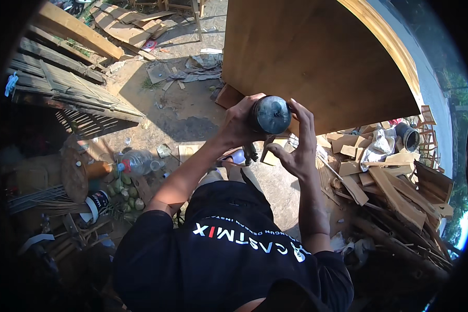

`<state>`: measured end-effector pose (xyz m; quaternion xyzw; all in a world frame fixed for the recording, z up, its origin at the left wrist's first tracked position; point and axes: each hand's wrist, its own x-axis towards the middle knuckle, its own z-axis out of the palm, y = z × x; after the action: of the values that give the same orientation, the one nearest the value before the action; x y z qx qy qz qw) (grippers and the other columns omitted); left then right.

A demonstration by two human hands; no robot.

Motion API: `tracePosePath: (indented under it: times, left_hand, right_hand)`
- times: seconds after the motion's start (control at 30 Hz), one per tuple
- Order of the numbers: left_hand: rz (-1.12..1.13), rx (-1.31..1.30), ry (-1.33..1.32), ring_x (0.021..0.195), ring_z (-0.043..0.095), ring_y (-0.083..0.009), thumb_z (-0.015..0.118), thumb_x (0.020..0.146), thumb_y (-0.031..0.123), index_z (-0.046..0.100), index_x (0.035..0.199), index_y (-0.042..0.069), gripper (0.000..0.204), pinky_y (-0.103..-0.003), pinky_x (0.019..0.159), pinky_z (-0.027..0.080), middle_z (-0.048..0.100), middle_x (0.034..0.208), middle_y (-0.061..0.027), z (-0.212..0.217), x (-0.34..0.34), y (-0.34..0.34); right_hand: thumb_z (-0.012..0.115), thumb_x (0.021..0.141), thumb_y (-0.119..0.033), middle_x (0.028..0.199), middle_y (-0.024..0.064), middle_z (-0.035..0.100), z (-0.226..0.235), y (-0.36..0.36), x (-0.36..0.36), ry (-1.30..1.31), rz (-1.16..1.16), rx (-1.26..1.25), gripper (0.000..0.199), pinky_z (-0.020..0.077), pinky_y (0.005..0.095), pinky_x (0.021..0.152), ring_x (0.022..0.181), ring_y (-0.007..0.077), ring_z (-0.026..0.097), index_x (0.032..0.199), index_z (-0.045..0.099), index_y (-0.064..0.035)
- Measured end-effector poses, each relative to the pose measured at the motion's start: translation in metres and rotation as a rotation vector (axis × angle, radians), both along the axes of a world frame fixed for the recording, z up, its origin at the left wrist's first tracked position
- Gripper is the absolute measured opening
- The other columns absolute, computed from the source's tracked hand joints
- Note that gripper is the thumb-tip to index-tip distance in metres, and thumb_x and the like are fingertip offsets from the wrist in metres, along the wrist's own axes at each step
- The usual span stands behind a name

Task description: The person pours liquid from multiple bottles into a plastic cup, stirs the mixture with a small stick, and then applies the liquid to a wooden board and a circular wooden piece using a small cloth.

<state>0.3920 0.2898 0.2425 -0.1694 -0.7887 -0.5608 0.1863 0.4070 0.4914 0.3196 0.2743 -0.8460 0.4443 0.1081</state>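
Observation:
In front of my chest I hold what looks like a spray gun with a round, dark, lidded cup (273, 115) on top. My left hand (240, 124) is closed around the cup's left side, its fingers partly hidden behind it. Below the cup hang dark metal parts (250, 152), half hidden by my left hand. My right hand (300, 140) is at the cup's right side, fingers raised near the lid's edge and thumb stretched apart; whether the fingertips touch the lid I cannot tell. Just beyond both hands stands a large brown wooden panel (317, 57) with a curved pale edge.
Wood offcuts (395, 192) lie heaped at the right, with a dark bucket (408, 136) among them. At the left are a weathered slatted wooden structure (62, 86), a clear plastic bottle (137, 162), several green coconuts (124, 192) and a labelled pail (96, 202). Boards (122, 26) lie at the far left.

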Motion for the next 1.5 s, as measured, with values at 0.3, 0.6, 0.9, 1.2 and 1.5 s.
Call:
tracePosePath:
  times: [0.3,0.6,0.9,1.2,1.5]
  left_hand:
    - [0.387,-0.006,-0.240,0.109,0.072,-0.0400,0.096,0.066,0.029,0.057,0.135,0.012,0.081,-0.047,0.091,0.061,0.067,0.120,-0.0160,-0.058,0.184,-0.028]
    - [0.831,0.075,-0.351,0.113,0.073,-0.0368,0.094,0.070,0.025,0.058,0.140,0.007,0.082,-0.045,0.095,0.061,0.071,0.124,-0.0191,-0.137,0.315,-0.035]
    - [0.831,0.205,-0.344,0.113,0.075,-0.0305,0.102,0.061,0.023,0.057,0.141,0.011,0.093,-0.041,0.096,0.062,0.074,0.123,-0.0139,-0.177,0.382,-0.115]
    - [0.860,0.200,-0.325,0.120,0.072,-0.0292,0.100,0.067,0.018,0.044,0.153,0.015,0.103,-0.041,0.102,0.061,0.072,0.132,-0.0119,-0.237,0.453,-0.191]
    - [0.736,0.554,-0.543,0.130,0.065,-0.0305,0.104,0.059,0.009,-0.005,0.171,0.018,0.156,-0.045,0.113,0.052,0.063,0.145,-0.0171,-0.382,0.465,-0.175]
  right_hand:
    - [0.095,0.072,-0.051,0.112,0.0179,0.063,-0.040,-0.087,0.072,0.241,0.333,0.448,0.083,0.0560,0.0484,0.086,0.102,0.0373,0.065,0.133,0.066,-0.0024]
    - [0.089,0.078,-0.056,0.100,0.0163,0.061,-0.128,-0.164,0.124,0.336,0.974,0.263,0.075,0.0544,0.0430,0.069,0.084,0.0324,0.061,0.115,0.070,0.0060]
    - [0.089,0.082,-0.043,0.112,0.0183,0.067,-0.131,-0.263,0.149,0.329,1.251,0.066,0.066,0.0581,0.0390,0.080,0.094,0.0315,0.069,0.121,0.069,0.0061]
    - [0.073,0.088,-0.068,0.117,0.0160,0.072,-0.206,-0.320,0.156,-0.641,0.753,-0.153,0.088,0.0538,0.0313,0.094,0.107,0.0207,0.069,0.133,0.063,0.0076]
    - [0.089,0.090,-0.032,0.119,0.0109,0.076,-0.392,-0.397,0.207,-1.211,1.325,0.558,0.059,0.0549,0.0326,0.098,0.111,0.0164,0.070,0.132,0.067,0.0016]
